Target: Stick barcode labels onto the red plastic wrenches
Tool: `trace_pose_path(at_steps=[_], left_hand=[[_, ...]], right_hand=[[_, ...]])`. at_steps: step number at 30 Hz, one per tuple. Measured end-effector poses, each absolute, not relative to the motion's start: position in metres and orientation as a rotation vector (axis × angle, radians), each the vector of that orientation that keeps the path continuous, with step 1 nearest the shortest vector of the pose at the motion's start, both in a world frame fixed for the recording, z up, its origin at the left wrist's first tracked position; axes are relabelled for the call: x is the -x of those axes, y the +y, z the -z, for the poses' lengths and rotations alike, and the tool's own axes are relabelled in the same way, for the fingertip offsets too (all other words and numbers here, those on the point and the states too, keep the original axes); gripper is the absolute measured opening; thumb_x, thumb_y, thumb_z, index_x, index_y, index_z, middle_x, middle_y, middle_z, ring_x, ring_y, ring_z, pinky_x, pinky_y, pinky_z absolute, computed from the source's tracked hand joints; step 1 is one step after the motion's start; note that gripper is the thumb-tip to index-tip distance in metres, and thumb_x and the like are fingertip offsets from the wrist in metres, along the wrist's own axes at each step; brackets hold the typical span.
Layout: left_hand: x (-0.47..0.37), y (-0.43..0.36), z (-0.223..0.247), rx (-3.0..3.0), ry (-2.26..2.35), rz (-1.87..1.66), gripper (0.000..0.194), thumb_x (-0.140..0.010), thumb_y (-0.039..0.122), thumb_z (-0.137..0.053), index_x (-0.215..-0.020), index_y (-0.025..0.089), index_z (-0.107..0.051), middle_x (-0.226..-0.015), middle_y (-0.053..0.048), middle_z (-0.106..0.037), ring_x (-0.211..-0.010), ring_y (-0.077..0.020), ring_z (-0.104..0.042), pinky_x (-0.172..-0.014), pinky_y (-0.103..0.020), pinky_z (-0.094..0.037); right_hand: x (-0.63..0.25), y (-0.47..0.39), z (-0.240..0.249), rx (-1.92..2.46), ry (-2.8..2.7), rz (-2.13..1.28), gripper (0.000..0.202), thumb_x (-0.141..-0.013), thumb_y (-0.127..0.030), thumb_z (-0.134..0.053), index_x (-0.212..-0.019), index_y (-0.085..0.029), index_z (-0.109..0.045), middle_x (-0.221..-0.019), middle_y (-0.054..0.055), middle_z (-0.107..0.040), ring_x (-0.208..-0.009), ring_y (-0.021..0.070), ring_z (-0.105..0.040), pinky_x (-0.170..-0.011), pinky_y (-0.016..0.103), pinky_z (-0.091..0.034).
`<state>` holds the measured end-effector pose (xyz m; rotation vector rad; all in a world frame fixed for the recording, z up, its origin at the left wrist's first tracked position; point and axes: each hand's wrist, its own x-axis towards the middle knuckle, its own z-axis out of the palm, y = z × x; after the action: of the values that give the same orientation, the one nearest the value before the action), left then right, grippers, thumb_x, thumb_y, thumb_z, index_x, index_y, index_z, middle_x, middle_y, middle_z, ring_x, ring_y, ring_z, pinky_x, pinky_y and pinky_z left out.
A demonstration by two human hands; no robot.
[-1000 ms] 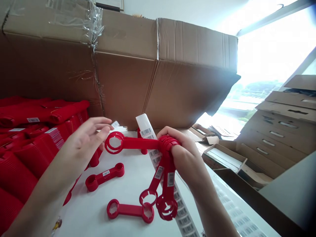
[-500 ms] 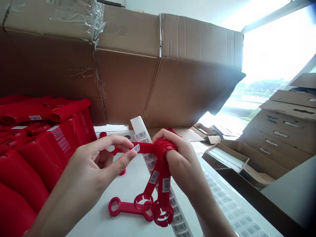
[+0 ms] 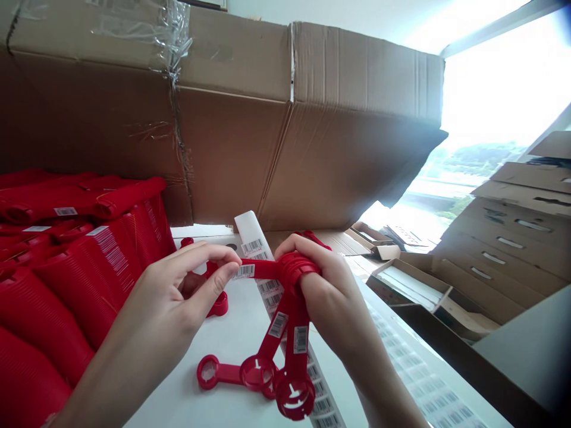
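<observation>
I count my two hands, left [image 3: 178, 291] and right [image 3: 328, 282]; one sideways red piece [image 3: 266, 270] and at least two hanging red pieces [image 3: 296, 364]; one label [image 3: 244, 271] at my left fingertips; one barcode strip [image 3: 250, 229]; one big carton [image 3: 232, 154]. The heaped red pieces [image 3: 49, 309] overlap too much to count.

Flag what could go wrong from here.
1. The label might sit crooked: the left hand pinches just one end.
2. The right hand bunches several red parts at once; one could slip.
3. Those parts overlap the label strip in view, so they may snag it if touching.
</observation>
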<state>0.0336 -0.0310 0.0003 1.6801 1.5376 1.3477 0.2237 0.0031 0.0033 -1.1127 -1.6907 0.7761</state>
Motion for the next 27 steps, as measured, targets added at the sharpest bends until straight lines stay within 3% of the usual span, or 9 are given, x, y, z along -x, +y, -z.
trace_pose_path(at_steps=[18,20,23,25,27], left_hand=[[-0.037,-0.029,0.0,-1.621,1.508,-1.267,0.027,-0.089,0.059,-0.064,-0.094,0.033,-0.071,-0.05,0.006,-0.035,-0.041,-0.01,-0.034,-0.036,-0.02,-0.027],[-0.038,-0.028,-0.001,-1.611,1.494,-1.238,0.024,-0.091,0.055,-0.062,-0.097,0.033,-0.068,-0.053,0.006,-0.043,-0.042,-0.01,-0.04,-0.037,-0.019,-0.029],[-0.04,-0.022,0.0,-1.57,1.483,-1.251,0.029,-0.092,0.052,-0.063,-0.115,0.035,-0.058,-0.078,0.006,-0.064,-0.045,-0.0103,-0.051,-0.038,-0.021,-0.035],[-0.04,-0.016,0.003,-1.591,1.579,-1.296,0.04,-0.091,0.053,-0.064,-0.124,0.036,-0.049,-0.086,0.006,-0.064,-0.048,-0.012,-0.054,-0.042,-0.024,-0.04],[-0.038,-0.009,0.007,-1.669,1.777,-1.321,0.052,-0.088,0.058,-0.065,-0.129,0.032,-0.043,-0.08,0.006,-0.06,-0.056,-0.0166,-0.059,-0.049,-0.027,-0.044]], right_hand=[[-0.221,0.0,-0.005,1.104,-1.68,-0.835,0.026,-0.079,-0.008,-0.037,-0.071,-0.022,-0.057,-0.061,-0.003,-0.055,-0.053,0.0115,-0.045,-0.041,0.022,-0.03],[-0.221,-0.001,-0.004,1.091,-1.677,-0.837,0.025,-0.078,-0.008,-0.038,-0.071,-0.022,-0.057,-0.061,-0.003,-0.054,-0.052,0.0114,-0.045,-0.041,0.022,-0.03],[-0.22,-0.002,-0.004,1.076,-1.671,-0.839,0.024,-0.078,-0.008,-0.038,-0.072,-0.022,-0.056,-0.063,-0.003,-0.054,-0.053,0.0109,-0.044,-0.041,0.022,-0.03],[-0.22,-0.001,-0.003,1.073,-1.665,-0.827,0.024,-0.078,-0.007,-0.038,-0.072,-0.022,-0.056,-0.064,-0.003,-0.053,-0.054,0.0105,-0.043,-0.042,0.021,-0.029],[-0.22,0.001,-0.004,1.074,-1.656,-0.806,0.024,-0.077,-0.006,-0.038,-0.071,-0.022,-0.055,-0.061,-0.004,-0.051,-0.053,0.0102,-0.042,-0.042,0.021,-0.028]])
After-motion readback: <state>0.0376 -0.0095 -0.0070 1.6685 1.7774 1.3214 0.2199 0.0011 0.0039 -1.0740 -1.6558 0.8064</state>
